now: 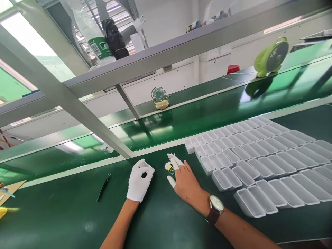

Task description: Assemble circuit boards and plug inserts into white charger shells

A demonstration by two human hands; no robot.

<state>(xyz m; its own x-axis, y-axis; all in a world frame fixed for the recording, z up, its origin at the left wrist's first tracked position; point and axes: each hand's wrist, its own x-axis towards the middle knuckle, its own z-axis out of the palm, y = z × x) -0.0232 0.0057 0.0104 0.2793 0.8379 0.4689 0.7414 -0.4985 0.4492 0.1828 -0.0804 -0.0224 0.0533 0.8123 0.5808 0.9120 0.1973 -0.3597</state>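
My left hand [139, 180], in a white glove, is closed round a small white plastic case [148, 168] just above the green bench; the fingers hide part of it. To its right, my right hand [186, 181] wears white finger cots and a wristwatch. Its fingertips are on a white plug piece with metal prongs [170, 156], and a small circuit board with a yellow component [170, 168] shows beside them. The thumb is spread away from the fingers. Left of the gloved hand lies a slim black tool [103, 187], tweezers or a pen.
Several rows of open white plastic cases [251, 204] cover the right of the bench. A grey metal post [98, 128] and a shelf rail [166, 52] cross in front, with a bottle [95, 41] on the shelf. Two small fans, one green [272, 57] and one pale [161, 103], stand beyond.
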